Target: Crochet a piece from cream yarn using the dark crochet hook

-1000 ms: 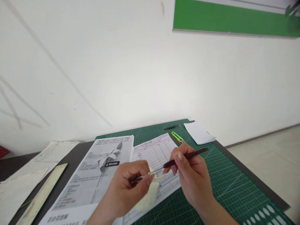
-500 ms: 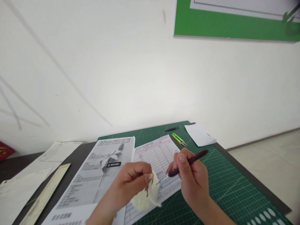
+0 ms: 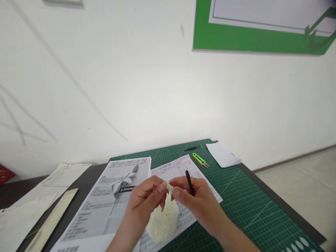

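Observation:
My left hand (image 3: 144, 200) is closed, its thumb and forefinger pinching a small cream crochet piece (image 3: 169, 187). On the other side, my right hand (image 3: 198, 201) grips a crochet hook (image 3: 189, 182) by its dark handle, which sticks up between the fingers; the metal tip is hidden. The right thumb and fingertip also meet the cream piece, so both hands nearly touch. Just below them a cream ball of yarn (image 3: 162, 224) rests on the printed form (image 3: 210, 190).
A green cutting mat (image 3: 252, 210) covers much of the dark table. Green thread snips (image 3: 198, 158), black tweezers (image 3: 193, 148) and white paper (image 3: 223, 155) lie toward the back. At left are a printed pattern sheet (image 3: 89, 210), a ruler (image 3: 54, 218) and handwritten pages (image 3: 39, 196).
My right hand has moved left to meet my left hand at the crochet piece. The hook handle has swung from pointing right to nearly upright. The loose cream strip no longer hangs down in view.

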Tool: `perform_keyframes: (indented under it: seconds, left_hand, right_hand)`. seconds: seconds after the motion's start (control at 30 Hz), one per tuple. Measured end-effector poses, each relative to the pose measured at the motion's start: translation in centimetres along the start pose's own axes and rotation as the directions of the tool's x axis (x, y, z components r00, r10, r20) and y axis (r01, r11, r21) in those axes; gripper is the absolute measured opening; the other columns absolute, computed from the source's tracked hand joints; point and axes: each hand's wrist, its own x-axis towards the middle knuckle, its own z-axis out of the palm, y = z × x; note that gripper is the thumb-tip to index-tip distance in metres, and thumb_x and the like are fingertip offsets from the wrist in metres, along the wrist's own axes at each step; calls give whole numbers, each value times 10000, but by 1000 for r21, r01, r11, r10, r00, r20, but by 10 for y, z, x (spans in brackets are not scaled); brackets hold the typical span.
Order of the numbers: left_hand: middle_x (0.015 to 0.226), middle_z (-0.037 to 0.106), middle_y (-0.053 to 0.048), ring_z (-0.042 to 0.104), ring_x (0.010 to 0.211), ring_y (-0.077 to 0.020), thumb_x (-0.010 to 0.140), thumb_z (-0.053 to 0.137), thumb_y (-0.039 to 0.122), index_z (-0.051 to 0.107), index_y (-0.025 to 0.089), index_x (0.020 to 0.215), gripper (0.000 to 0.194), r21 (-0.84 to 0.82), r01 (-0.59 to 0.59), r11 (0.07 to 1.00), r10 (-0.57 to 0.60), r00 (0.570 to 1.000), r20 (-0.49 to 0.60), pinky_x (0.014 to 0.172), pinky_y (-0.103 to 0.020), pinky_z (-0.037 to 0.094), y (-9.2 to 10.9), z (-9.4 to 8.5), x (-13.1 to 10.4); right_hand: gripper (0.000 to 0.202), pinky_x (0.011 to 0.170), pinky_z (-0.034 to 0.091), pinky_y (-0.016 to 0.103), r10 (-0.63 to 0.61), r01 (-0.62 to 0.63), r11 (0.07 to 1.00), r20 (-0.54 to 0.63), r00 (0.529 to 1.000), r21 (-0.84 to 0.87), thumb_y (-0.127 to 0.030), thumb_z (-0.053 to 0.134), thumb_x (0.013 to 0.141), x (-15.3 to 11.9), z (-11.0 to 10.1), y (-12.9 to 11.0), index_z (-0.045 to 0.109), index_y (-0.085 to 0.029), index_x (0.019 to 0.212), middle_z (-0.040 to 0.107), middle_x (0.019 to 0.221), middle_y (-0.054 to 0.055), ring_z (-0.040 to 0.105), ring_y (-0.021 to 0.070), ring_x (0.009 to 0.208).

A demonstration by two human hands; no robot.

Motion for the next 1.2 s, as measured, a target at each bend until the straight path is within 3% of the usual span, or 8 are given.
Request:
perform_keyframes:
  seconds: [0.17, 0.33, 0.43, 0.53, 0.63, 0.73, 0.93, 1.2]
  left_hand:
    - [456, 478, 42, 364, 450, -87, 792, 675, 399, 680, 160, 653, 276, 21, 10, 1000, -10, 1000, -27, 455, -235, 254, -1, 2, 0]
    - [414, 443, 50, 335, 432, -83, 781, 675, 415, 688, 172, 598, 304, 47, 3, 999, 0, 998, -59, 453, -247, 236, -5, -2, 1]
    - [390, 414, 55, 312, 425, -81, 778, 679, 414, 672, 174, 556, 327, 62, -8, 998, 12, 997, -74, 452, -256, 222, -4, -3, 2]
    - [390, 409, 47, 316, 426, -82, 775, 681, 418, 637, 169, 487, 383, 63, -18, 998, 24, 995, -93, 449, -261, 222, -2, -4, 0]
    - [390, 414, 48, 338, 424, -82, 771, 686, 412, 677, 171, 539, 334, 32, -18, 999, 23, 988, -156, 445, -251, 232, 0, -7, 1]
    - [399, 439, 49, 344, 419, -75, 742, 720, 379, 732, 168, 648, 231, -52, -24, 998, 10, 967, -254, 432, -235, 232, 1, -12, 3]
    - [383, 414, 43, 329, 429, -86, 773, 676, 315, 633, 173, 554, 264, -171, -95, 981, 21, 921, -389, 429, -232, 254, 8, -17, 10]
    - [361, 386, 53, 274, 383, -67, 790, 655, 277, 613, 158, 561, 261, -246, -143, 959, -9, 849, -528, 382, -211, 225, 14, -24, 15]
  right_hand:
    - [265, 598, 423, 272, 14, -13, 996, -10, 1000, 83, -426, 752, 722, 1, -1, -2, 779, -164, 753, 672, 616, 22, 577, 151, 614]
    - [205, 561, 414, 232, 51, -38, 988, -82, 995, 150, -359, 797, 682, 1, -5, 1, 765, -160, 722, 694, 612, 19, 583, 123, 578]
    - [182, 490, 359, 196, 80, -59, 982, -109, 991, 180, -324, 813, 665, 0, -6, 3, 746, -156, 680, 675, 558, 0, 504, 71, 482]
    - [149, 408, 256, 182, 91, -65, 972, -106, 990, 226, -290, 796, 678, -1, -6, 4, 739, -153, 684, 639, 500, -27, 336, 20, 382]
    - [127, 368, 152, 191, 115, -83, 962, -112, 987, 261, -251, 784, 662, 0, -7, 2, 721, -141, 655, 597, 459, -40, 249, 8, 358]
    - [114, 359, 108, 196, 150, -115, 956, -113, 982, 269, -228, 766, 660, 1, -7, 1, 705, -133, 641, 565, 437, -47, 247, 7, 348]
    - [121, 345, 99, 186, 172, -139, 944, -89, 981, 300, -226, 757, 665, 1, -6, -1, 693, -126, 646, 539, 424, -56, 240, -3, 334]
    - [166, 322, 94, 172, 164, -146, 892, -6, 986, 428, -231, 803, 631, 0, -7, -1, 669, -134, 622, 422, 379, -108, 206, -8, 318]
